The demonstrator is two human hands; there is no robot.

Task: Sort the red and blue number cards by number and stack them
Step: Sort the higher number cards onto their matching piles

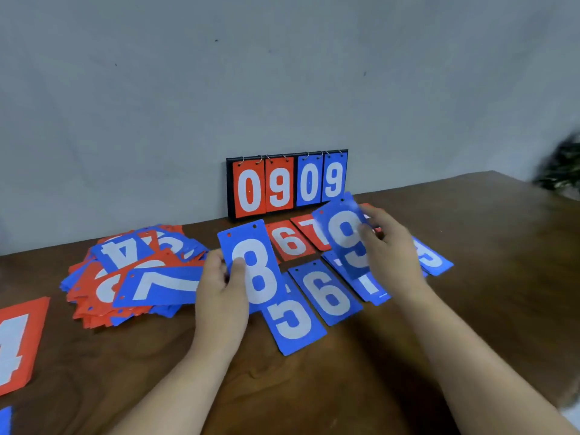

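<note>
My left hand (221, 287) grips a blue 8 card (254, 265) by its left edge, thumb on the face, above the table. My right hand (390, 246) pinches a blue 9 card (345, 237), blurred, over the cards at centre right. Flat on the table lie a blue 5 card (293, 321), a blue 6 card (328, 293), a blue 1 card (368, 285), a blue 3 card (434, 260), a red 6 card (290, 241) and a red 7 card (312, 229). A mixed pile of red and blue cards (131, 271) sits at the left.
A black flip scoreboard (287, 183) reading 09 09 leans against the grey wall at the table's back edge. A red 4 card (17, 343) lies at the far left. The brown wooden table (486, 246) shows bare wood to the right. A dark blurred object (561, 164) sits at the right edge.
</note>
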